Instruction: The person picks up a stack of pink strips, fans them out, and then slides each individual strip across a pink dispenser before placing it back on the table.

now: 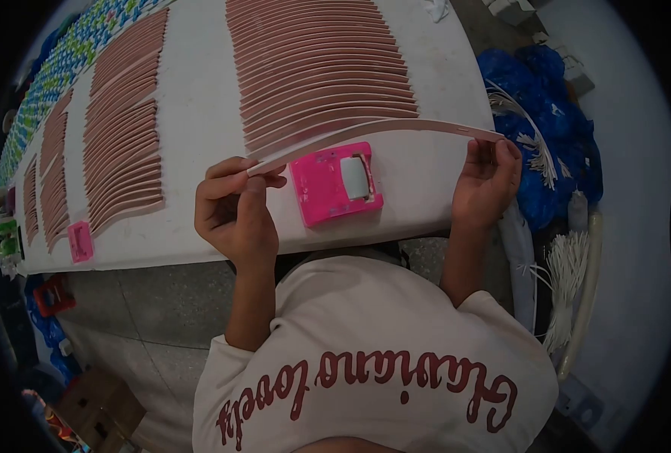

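Observation:
A long, thin pinkish-brown strip [381,126] with a pale edge is stretched between my two hands, bowed slightly upward in the middle. My left hand [237,215] pinches its left end between thumb and fingers. At the other end, my right hand [486,185] grips the strip with thumb and fingertips, close to a small slot in it. Below the strip, between my hands, a bright pink holder [317,189] with a white roller [355,178] set in it rests on the table. Neither hand touches the holder.
Similar strips [320,68] lie in close rows on the white table [199,90], with more stacks [124,143] to the left. A small pink piece [81,240] sits near the front edge. Blue plastic bags [554,128] and white strands [567,287] are at the right.

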Motion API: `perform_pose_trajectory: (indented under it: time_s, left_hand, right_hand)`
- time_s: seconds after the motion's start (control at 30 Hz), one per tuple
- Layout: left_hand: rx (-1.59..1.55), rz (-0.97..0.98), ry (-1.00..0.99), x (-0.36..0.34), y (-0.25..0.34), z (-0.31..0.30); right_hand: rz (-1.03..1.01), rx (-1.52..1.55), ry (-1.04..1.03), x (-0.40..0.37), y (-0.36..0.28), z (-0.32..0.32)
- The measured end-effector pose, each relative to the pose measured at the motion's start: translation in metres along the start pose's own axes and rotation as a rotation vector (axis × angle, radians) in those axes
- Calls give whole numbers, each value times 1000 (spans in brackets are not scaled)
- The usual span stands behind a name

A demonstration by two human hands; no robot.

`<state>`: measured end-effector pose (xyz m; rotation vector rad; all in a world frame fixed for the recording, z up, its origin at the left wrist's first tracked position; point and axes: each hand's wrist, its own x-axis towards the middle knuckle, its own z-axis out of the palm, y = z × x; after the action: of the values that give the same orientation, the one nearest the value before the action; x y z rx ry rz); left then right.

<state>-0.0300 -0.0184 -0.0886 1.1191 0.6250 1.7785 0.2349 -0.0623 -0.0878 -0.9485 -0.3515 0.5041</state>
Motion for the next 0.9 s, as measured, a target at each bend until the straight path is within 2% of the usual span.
perform_pose_trajectory:
  time_s: [0.07,0.3,0.4,0.5,0.57,0.6,0.67,0.7,0.77,0.9]
  left_hand:
    - [7,-20,12,2,4,-9]
    - [76,-100,118,-2,0,-49]
    - [63,-121,67,1,1,-63]
    - [245,-97,-36,5,4,-72]
    - [460,-159,-148,7,6,-79]
    - [462,-161,-147,9,6,-79]
    - [738,-137,-238,14,5,-77]
    - [740,-138,-239,16,5,-75]
    - [846,-117,-261,18,2,-71]
    - [944,-134,-255,17,-1,-68]
  right_hand:
    - [55,62,-120,-2,5,-1]
    - [171,-18,-235,-9,15,8]
    - [217,-87,-287,-7,10,13]
    - [280,-126,-370,4,6,7]
    - [284,-111,-531,15,7,0]
    - [287,-111,-531,19,7,-2]
    - [218,-226,-718,26,5,-3]
    - [219,-225,-718,29,5,-4]
    - [73,-476,-832,33,4,-4]
    - [-41,-657,-871,37,8,-9]
